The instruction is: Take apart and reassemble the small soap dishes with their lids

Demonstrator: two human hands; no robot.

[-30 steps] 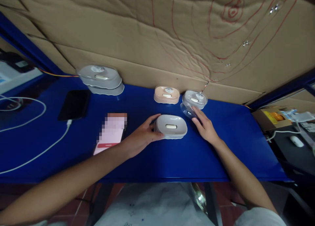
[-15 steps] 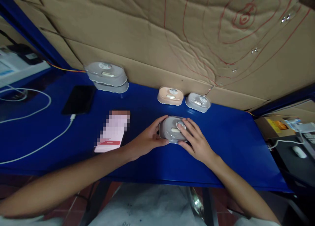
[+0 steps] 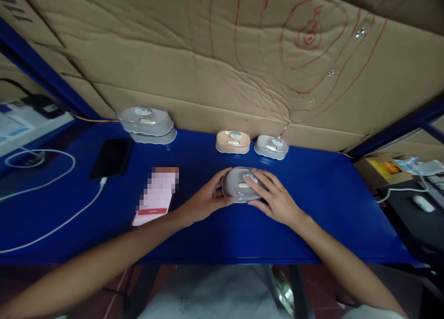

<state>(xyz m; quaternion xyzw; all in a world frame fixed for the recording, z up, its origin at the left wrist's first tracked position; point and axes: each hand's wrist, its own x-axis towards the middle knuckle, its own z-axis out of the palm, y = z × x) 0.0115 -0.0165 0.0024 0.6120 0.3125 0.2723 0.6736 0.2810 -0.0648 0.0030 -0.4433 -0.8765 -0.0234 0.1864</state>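
A small grey oval box (image 3: 239,194) with a clear lid, a round sticker and a pale tab on top sits at the middle of the blue table. My left hand (image 3: 210,194) grips its left end, thumb at the front and fingers behind. On the right, my right hand (image 3: 275,196) holds the other end, with fingertips over the lid and sticker and the thumb at the front edge. Behind it stand a peach oval box (image 3: 233,145) and another grey oval box (image 3: 271,148), both with similar clear lids.
Stacked grey boxes (image 3: 147,124) stand at the back left by the cardboard wall (image 3: 156,46). A lit phone (image 3: 156,194) and a dark phone (image 3: 111,157) with a white cable (image 3: 74,222) lie to the left. A computer mouse (image 3: 423,203) is at far right.
The camera view has shifted, so the wall drawing appears further left and the table items slightly lower. Both hands keep their hold on the grey oval box, with hardly any movement.
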